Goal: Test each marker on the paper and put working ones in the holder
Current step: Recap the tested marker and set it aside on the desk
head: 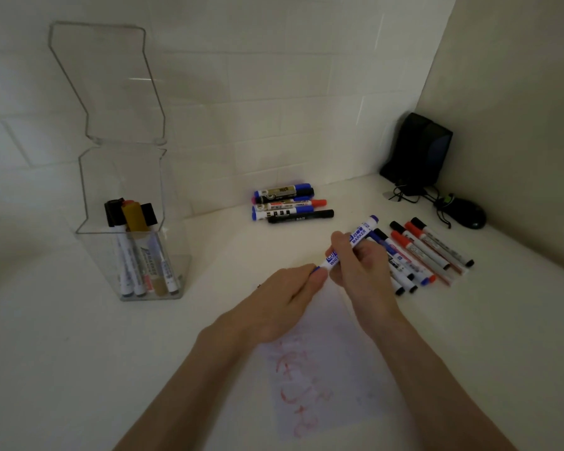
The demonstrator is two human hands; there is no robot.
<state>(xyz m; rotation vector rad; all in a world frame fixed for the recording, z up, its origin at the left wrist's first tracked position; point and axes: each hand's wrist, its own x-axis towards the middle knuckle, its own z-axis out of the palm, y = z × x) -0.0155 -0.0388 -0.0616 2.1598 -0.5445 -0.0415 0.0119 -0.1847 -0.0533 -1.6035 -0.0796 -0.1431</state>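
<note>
Here the blue-and-white plastic whiteboard marker (358,237) sits in both hands above the far end of the white sheet of paper (332,385). Its long axis runs slantwise, from a low end on the near left up to a blue butt on the far right. The right hand (362,271) wraps its fingers round the printed barrel. The left hand (284,301) pinches the low end, where a bit of blue just shows between thumb and fingertips.

So the coming move, as I judge it, is a pull along that axis, the left hand drawing down-left to bare the tip. The paper bears only red scribbles, so this one seems not yet tried. The sheet lies directly beneath the tip end.

The clear acrylic holder (179,252) with a tall back panel stands well apart on the left hand's side, several markers upright in it. A row of capped red, black and blue markers (430,252) lies just beyond the right hand, and a stacked heap of markers (287,205) rests by the white tiled wall (274,92).

The pale tabletop (79,353) runs into a dim corner, where a black speaker (417,148) and a black computer mouse (469,216) sit
</note>
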